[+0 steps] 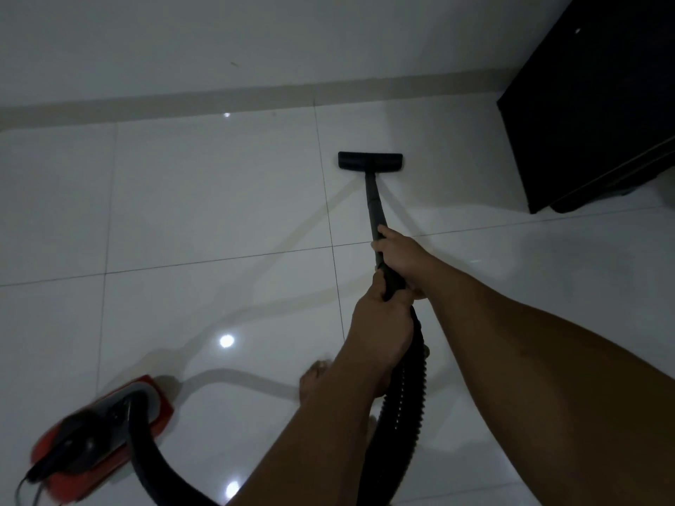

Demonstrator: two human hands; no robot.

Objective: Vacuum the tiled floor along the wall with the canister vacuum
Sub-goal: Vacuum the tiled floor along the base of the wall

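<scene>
gripping the black wand (373, 199) with both hands, the right grip (400, 255) is wrapped shut higher up and the left grip (380, 315) closed just below it, at the hose (405, 381) end. the floor head (370, 160) lies flat on the tiled floor (219, 213) at twelve o'clock, near the wall (182, 49). the red canister (98, 440) sits at eight o'clock, a dark cabinet (591, 115) at two o'clock.
</scene>
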